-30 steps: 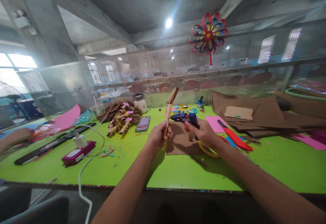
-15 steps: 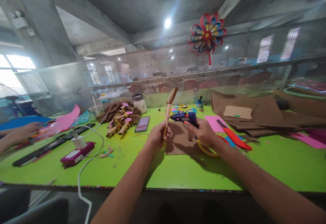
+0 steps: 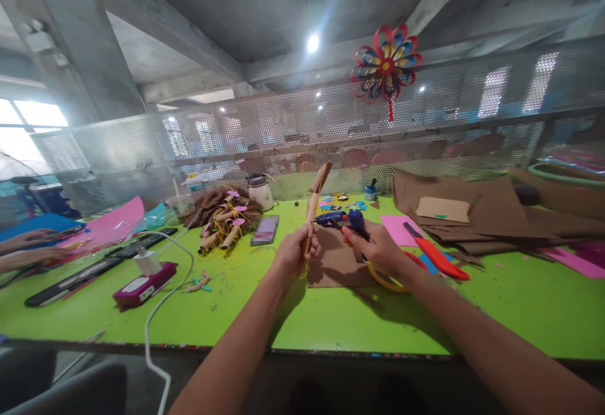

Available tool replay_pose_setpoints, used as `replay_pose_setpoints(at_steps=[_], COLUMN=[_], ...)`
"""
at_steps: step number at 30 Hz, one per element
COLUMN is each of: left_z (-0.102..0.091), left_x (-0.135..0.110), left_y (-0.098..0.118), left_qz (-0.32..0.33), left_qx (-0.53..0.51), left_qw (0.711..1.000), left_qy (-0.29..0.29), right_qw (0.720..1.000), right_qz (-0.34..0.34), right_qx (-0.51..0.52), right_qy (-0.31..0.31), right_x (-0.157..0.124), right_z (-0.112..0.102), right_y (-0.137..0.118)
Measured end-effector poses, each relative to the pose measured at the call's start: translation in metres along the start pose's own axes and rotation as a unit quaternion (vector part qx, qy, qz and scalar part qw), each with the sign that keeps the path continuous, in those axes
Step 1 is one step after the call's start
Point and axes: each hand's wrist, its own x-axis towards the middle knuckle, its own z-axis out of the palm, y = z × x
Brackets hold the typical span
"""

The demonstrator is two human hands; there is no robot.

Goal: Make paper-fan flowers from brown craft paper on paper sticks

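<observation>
My left hand [image 3: 292, 252] is closed round the lower end of a brown paper stick [image 3: 316, 198] with yellow trim, held upright above the green table [image 3: 236, 314]. My right hand [image 3: 377, 246] grips a blue glue gun [image 3: 344, 218] whose nozzle points left, close to the stick's middle. A yellow cord [image 3: 384, 280] loops from under that hand. Below both hands lies a brown paper sheet [image 3: 333, 267].
A pile of similar brown sticks [image 3: 222, 220] lies at the back left beside a phone [image 3: 265, 228] and a white jar [image 3: 260, 191]. Red scissors [image 3: 437, 255] and brown card sheets [image 3: 477, 210] lie to the right. Another person's hands [image 3: 33, 248] work at far left. A white cable [image 3: 163, 289] runs off the front edge.
The glue gun has shifted slightly left toward the stick. The other person's hands at far left have moved further to the left edge.
</observation>
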Motion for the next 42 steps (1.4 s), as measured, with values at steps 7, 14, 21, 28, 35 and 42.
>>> replay_pose_setpoints(at_steps=[7,14,21,28,35,42], left_z=[0.000,-0.002,-0.005,0.001,-0.003,-0.004], left_x=[-0.002,-0.001,0.002,-0.001,0.002,0.003], left_y=[-0.002,-0.004,-0.006,-0.005,-0.006,-0.006], left_qz=[0.003,0.006,0.017,0.015,-0.019,-0.010], left_qx=[0.019,0.012,0.017,0.027,0.001,-0.022], left_qw=[1.000,1.000,1.000,1.000,1.000,1.000], left_qy=[-0.002,0.001,-0.005,-0.007,0.017,0.005], right_qw=[1.000,1.000,0.999,1.000,0.998,1.000], right_qz=[-0.006,0.005,0.016,-0.003,0.017,-0.007], right_qx=[-0.029,-0.013,-0.017,0.003,0.009,-0.008], right_qy=[0.010,0.024,0.032,0.021,0.056,0.011], right_x=[0.001,0.001,0.001,0.000,0.000,0.000], right_z=[0.002,0.004,0.002,0.002,0.002,0.002], right_y=[0.004,0.011,0.009,-0.002,0.006,0.006])
